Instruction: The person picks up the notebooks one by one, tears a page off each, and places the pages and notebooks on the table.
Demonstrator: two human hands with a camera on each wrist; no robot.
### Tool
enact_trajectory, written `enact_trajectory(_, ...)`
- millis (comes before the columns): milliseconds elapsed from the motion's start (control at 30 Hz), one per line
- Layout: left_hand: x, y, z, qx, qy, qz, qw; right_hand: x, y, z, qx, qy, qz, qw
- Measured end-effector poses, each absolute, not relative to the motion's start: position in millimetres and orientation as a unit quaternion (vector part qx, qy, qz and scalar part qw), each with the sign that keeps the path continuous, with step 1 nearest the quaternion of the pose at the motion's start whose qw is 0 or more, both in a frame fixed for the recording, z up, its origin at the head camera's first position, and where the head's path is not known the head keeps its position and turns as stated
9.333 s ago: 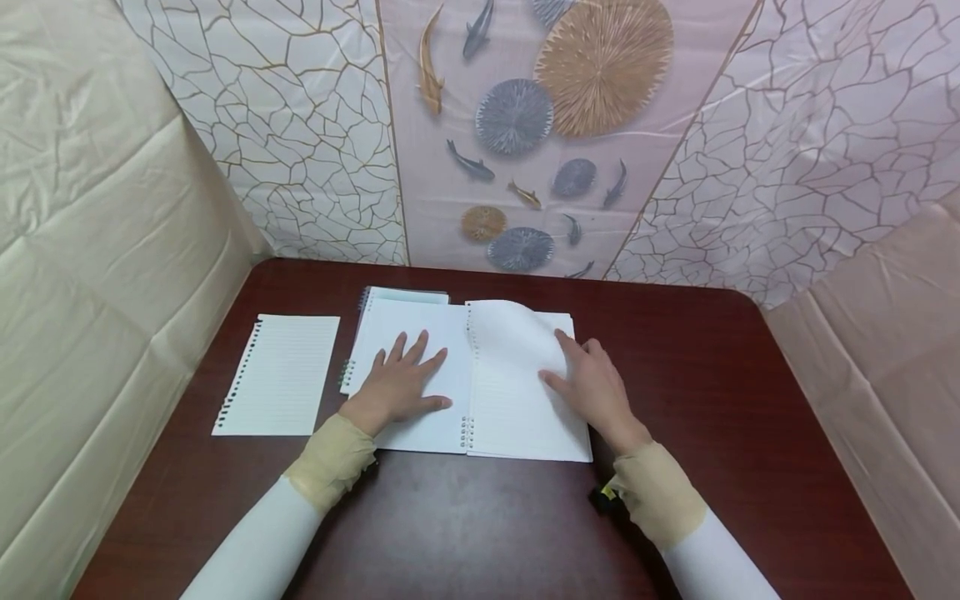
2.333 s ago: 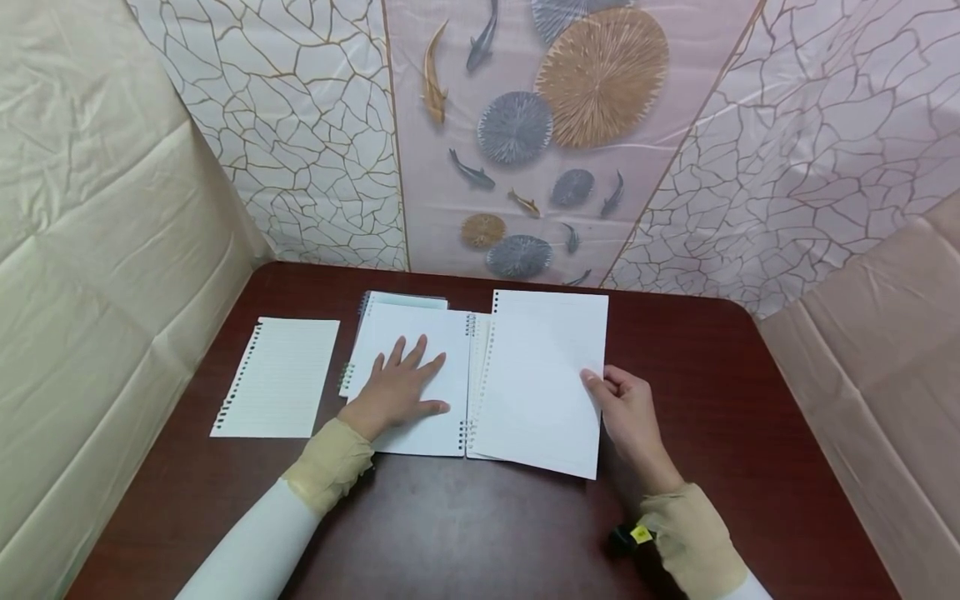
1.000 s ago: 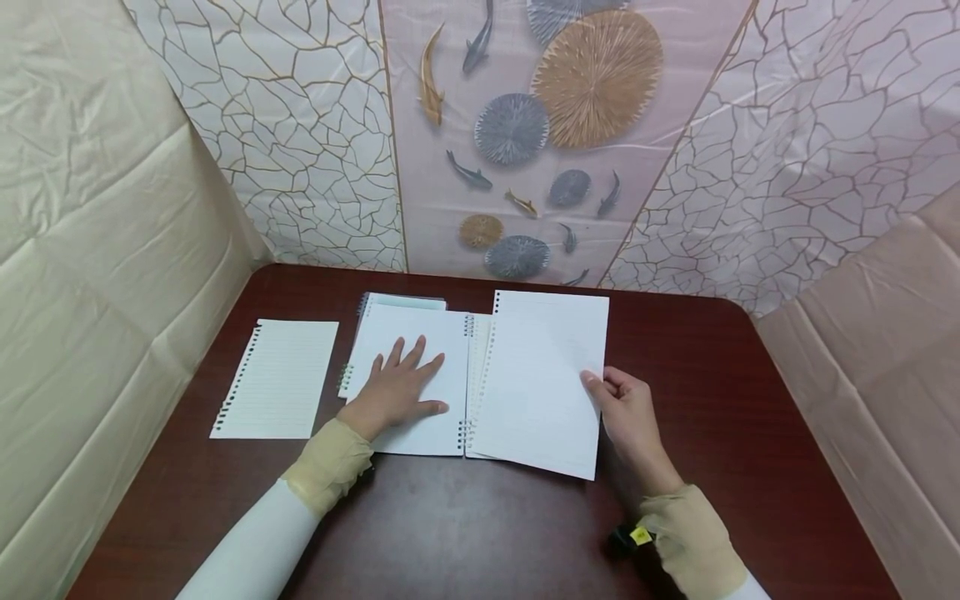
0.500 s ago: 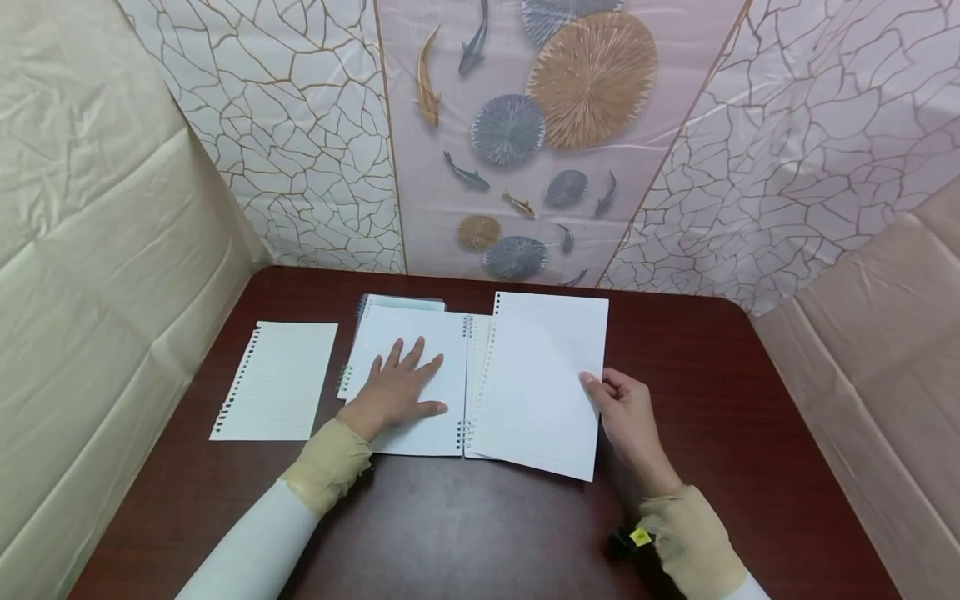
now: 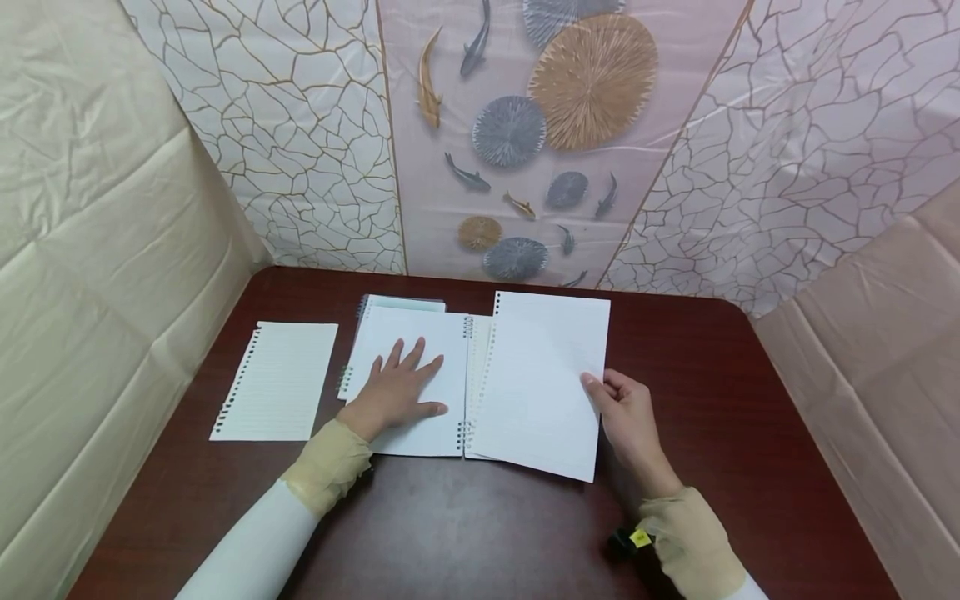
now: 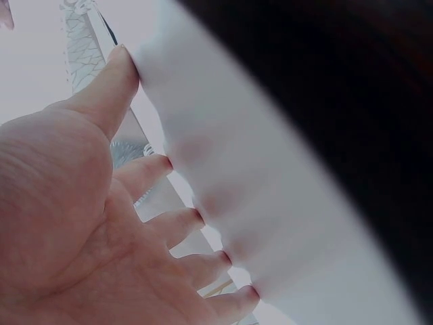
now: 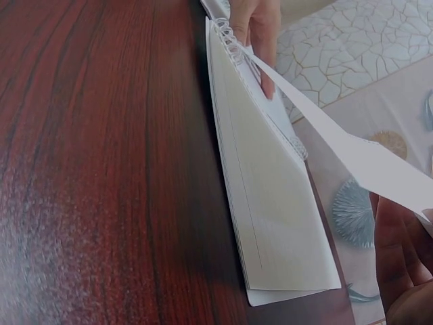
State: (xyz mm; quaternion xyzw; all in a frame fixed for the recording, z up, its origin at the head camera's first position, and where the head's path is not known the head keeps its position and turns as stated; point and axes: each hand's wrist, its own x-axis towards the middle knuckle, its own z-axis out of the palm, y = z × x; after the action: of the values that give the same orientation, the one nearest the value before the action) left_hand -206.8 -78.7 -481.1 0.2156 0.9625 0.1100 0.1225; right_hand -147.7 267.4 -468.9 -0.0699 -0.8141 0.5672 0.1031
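A spiral notebook (image 5: 442,433) lies open on the table, its wire binding (image 5: 462,435) running down the middle. My left hand (image 5: 397,390) presses on the left page with fingers spread; the left wrist view shows its fingertips touching the paper. With thumb and fingers, my right hand (image 5: 630,417) pinches the right edge of a white sheet (image 5: 543,383). That sheet is raised over the right-hand pages, and its punched holes show clear of the wire near the top. In the right wrist view the sheet (image 7: 331,135) slants up from the binding; whether its lower holes are free I cannot tell.
A loose lined sheet (image 5: 281,379) with a ragged punched edge lies on the left of the dark red table (image 5: 480,533). Another spiral notebook (image 5: 408,305) shows partly beneath the open one. Patterned cloth (image 5: 315,150) hangs behind the table.
Some nine seconds ago my right hand lay on the right page; now it holds the sheet raised and shifted towards me on the right. Over the last two seconds almost nothing has moved.
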Motion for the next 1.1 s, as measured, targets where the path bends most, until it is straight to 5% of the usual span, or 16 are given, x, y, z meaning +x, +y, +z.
enact_trajectory(1100,-207.2,-79.4,-481.0,0.217,0.962,0.117,0.120,-146.2,268.1,-473.9,-0.082,-0.807,0.573,0.115)
